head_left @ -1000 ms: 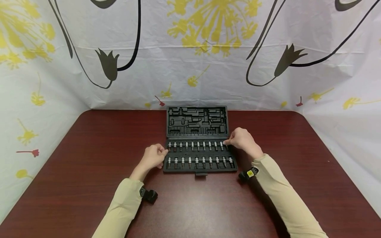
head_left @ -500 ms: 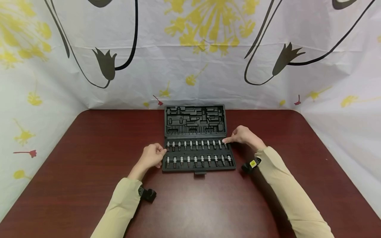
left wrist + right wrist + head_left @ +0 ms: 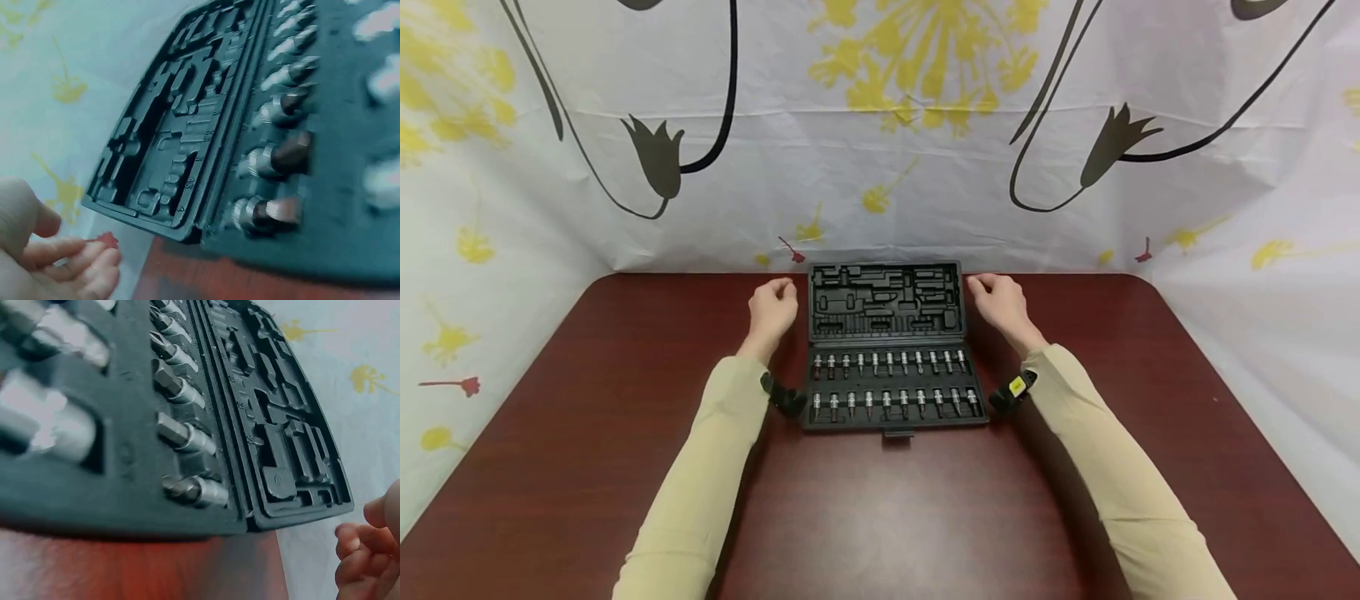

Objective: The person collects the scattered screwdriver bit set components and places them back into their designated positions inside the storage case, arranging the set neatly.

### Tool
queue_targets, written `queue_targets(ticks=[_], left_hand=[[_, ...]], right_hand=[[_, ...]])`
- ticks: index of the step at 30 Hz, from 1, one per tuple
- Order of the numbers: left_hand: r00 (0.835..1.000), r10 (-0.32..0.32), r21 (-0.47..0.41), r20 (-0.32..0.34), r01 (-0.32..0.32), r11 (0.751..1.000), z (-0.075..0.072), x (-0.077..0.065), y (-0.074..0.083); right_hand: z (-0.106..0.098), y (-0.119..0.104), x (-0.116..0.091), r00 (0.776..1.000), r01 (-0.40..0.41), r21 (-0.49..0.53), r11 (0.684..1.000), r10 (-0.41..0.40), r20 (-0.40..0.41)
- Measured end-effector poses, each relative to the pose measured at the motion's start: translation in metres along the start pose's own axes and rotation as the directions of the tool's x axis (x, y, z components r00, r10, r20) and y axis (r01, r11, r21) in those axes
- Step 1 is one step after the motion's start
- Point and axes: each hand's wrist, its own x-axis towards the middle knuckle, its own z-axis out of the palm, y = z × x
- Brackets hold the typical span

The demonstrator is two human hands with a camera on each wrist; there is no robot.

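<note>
A black plastic case (image 3: 898, 384) lies unfolded on the table, holding two rows of silver bit sockets (image 3: 887, 403). Its raised lid (image 3: 181, 100) has moulded, unfilled hollows. By the lid's left side is my left hand (image 3: 772, 310), fingers loosely bent and nothing in them; the left wrist view shows a gap between the fingers (image 3: 94, 262) and the lid's corner. On the other side my right hand (image 3: 1002, 304) hovers just off the lid's right edge, fingers loosely curled and holding nothing. In the right wrist view, hex and cross tips show on the near sockets (image 3: 190, 437).
The dark red-brown table (image 3: 895, 517) spreads around the case. Behind it hangs a white patterned cloth (image 3: 850, 183), close to the lid's back edge. A small latch (image 3: 898, 433) juts from the case's front. Both wrists wear black cameras (image 3: 1009, 395).
Both hands have moved away from the socket rows, toward the back, and now flank the lid. The right fingers have left the end socket in the back row. The case stays unfolded.
</note>
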Motion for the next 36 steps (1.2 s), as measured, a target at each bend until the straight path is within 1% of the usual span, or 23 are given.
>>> queue_targets(ticks=[3, 7, 10, 12, 14, 17, 23, 30, 36], left_hand=[[1.000, 0.010, -0.052, 0.022, -0.009, 0.999, 0.004, 0.010, 0.004], [0.998, 0.014, -0.054, 0.057, -0.011, 0.998, 0.008, 0.016, 0.010], [0.999, -0.007, -0.052, 0.048, 0.009, 0.999, 0.009, 0.018, 0.015], [0.999, -0.026, -0.062, 0.039, 0.029, 0.998, 0.009, 0.018, 0.018], [0.999, -0.037, -0.074, 0.020, 0.039, 0.997, 0.009, 0.018, 0.019], [0.999, -0.039, -0.087, -0.014, 0.038, 0.995, 0.008, 0.018, 0.021], [0.997, -0.032, -0.125, -0.069, 0.023, 0.992, 0.004, 0.016, 0.023], [0.990, -0.003, -0.137, -0.143, -0.017, 0.990, 0.002, 0.011, 0.027], [0.984, 0.029, -0.185, -0.175, -0.062, 0.981, -0.001, 0.007, 0.028]], right_hand=[[0.002, -0.004, 0.008, 1.000, 0.012, 0.009, 1.000, -0.012, 0.027], [0.004, -0.007, 0.015, 0.998, 0.045, 0.005, 0.999, -0.045, 0.052], [0.004, -0.010, 0.018, 0.997, 0.054, 0.020, 0.998, -0.055, 0.062], [0.004, -0.011, 0.019, 0.997, 0.039, 0.052, 0.998, -0.042, 0.066], [0.003, -0.013, 0.019, 0.998, 0.021, 0.085, 0.996, -0.026, 0.055], [0.001, -0.014, 0.016, 1.000, -0.001, 0.144, 0.990, -0.002, 0.022], [-0.005, -0.017, 0.009, 0.998, 0.001, 0.222, 0.975, 0.014, -0.064], [-0.010, -0.023, 0.003, 0.992, 0.018, 0.219, 0.976, 0.009, -0.124], [-0.015, -0.024, 0.000, 0.985, 0.066, 0.210, 0.976, -0.030, -0.172]])
